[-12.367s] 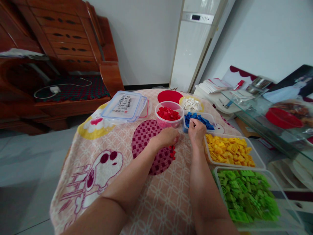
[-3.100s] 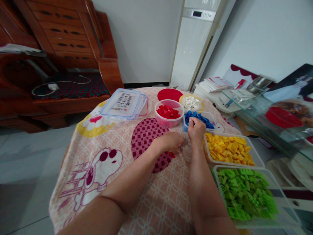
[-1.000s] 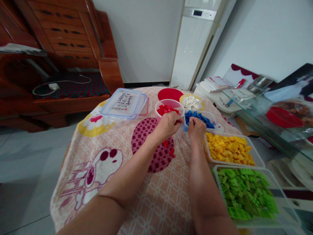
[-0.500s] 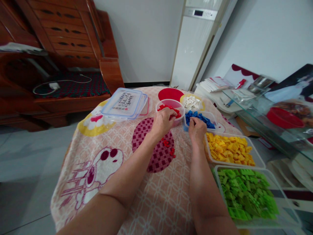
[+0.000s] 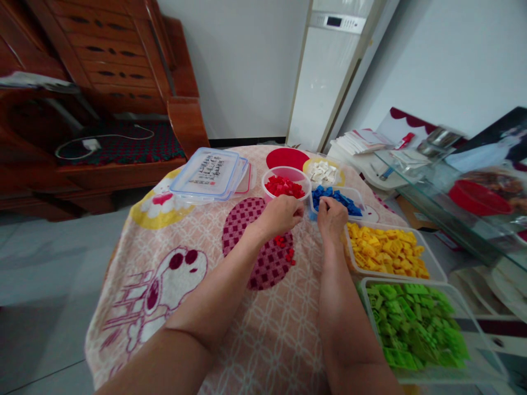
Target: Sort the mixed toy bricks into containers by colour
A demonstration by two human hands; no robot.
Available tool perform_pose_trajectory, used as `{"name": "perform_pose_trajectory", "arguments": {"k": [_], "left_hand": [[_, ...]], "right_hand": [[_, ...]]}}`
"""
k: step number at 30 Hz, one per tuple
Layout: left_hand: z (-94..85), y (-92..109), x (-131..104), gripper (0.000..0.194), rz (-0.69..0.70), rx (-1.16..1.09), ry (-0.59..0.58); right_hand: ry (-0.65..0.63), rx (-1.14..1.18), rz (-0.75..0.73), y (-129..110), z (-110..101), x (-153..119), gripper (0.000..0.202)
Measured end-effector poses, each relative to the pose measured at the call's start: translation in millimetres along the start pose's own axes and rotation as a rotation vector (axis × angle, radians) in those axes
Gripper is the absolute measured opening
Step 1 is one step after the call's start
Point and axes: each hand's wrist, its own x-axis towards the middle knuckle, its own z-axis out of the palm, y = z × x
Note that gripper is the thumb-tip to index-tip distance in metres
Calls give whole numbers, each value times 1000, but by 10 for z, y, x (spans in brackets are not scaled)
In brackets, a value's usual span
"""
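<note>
Most red bricks sit in the round tub at my left hand's twelve o'clock, fingers curled, grip unclear; a few loose red bricks at six o'clock remain.

Table draped in soft matt cloth, woven-looking, printed with cartoon figures and a checked maroon disc. Small loose red bricks on it: hard plastic, slight sheen. Round tub of red bricks: clear thin plastic, glossy rim. Blue bricks, yellow bricks and green bricks, all moulded plastic, in clear smooth plastic boxes. Stacked lids: transparent plastic, paper label. Bench behind: dark varnished wood, shiny. Floor tiles smooth, faintly reflective. Glass shelf at right, glossy.
</note>
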Motion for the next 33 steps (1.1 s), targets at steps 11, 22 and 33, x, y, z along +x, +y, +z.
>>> {"name": "perform_pose_trajectory", "arguments": {"k": [11,22,33], "left_hand": [[279,230,-53,14,62,148,-487],[272,200,-52,22,133,139,-513],[239,57,35,25,131,51,-167]], "right_hand": [[10,-7,-1,33,26,9,34],[15,9,3,14,18,8,34],[37,12,-22,27,29,-1,35]]}}
